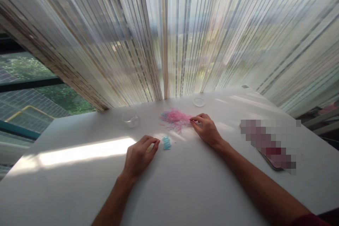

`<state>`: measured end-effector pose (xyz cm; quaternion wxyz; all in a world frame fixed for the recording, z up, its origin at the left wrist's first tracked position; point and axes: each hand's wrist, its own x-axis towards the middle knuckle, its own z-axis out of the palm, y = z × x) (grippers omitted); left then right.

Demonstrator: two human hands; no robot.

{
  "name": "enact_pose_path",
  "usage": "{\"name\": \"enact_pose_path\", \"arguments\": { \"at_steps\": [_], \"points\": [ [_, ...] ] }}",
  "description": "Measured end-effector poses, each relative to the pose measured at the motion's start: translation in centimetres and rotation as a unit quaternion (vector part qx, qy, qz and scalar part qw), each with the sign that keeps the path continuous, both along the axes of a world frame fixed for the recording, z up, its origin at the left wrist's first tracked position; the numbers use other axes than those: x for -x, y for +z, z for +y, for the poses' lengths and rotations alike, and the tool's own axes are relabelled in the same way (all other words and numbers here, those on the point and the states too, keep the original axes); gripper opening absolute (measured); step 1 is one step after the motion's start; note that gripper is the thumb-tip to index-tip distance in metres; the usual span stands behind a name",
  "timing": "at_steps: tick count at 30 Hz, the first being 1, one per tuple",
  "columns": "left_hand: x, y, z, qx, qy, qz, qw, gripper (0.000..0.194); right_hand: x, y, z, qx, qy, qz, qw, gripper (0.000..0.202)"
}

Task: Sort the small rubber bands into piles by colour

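Note:
A loose pile of thin pink pieces (174,116), with some bluish ones at its left side, lies on the white table (169,190). My right hand (208,130) is at the pile's right edge, thumb and index finger pinched together on a pink piece. Nearer to me, a small row of light blue pieces (166,142) lies flat. Just left of that row is my left hand (141,153), its thumb and fingertips pressed together; anything between them is too small to make out.
A clear round container (130,118) stands at the back left, and a clear round lid (199,102) lies at the back. A blurred-out pinkish object (267,144) lies on the right. Striped curtains (169,42) hang behind the table.

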<state>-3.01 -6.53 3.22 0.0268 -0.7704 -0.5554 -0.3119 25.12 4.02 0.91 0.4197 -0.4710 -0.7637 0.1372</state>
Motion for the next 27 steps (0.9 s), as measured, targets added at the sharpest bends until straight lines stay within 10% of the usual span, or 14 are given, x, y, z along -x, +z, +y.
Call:
{"name": "enact_pose_path", "arguments": {
  "at_steps": [27],
  "points": [
    [0.1,1.0,0.5,0.07,0.042,-0.024,0.996,0.023,0.2,0.0,-0.4,0.029,-0.019,0.057,0.998,0.018]
  ]
}}
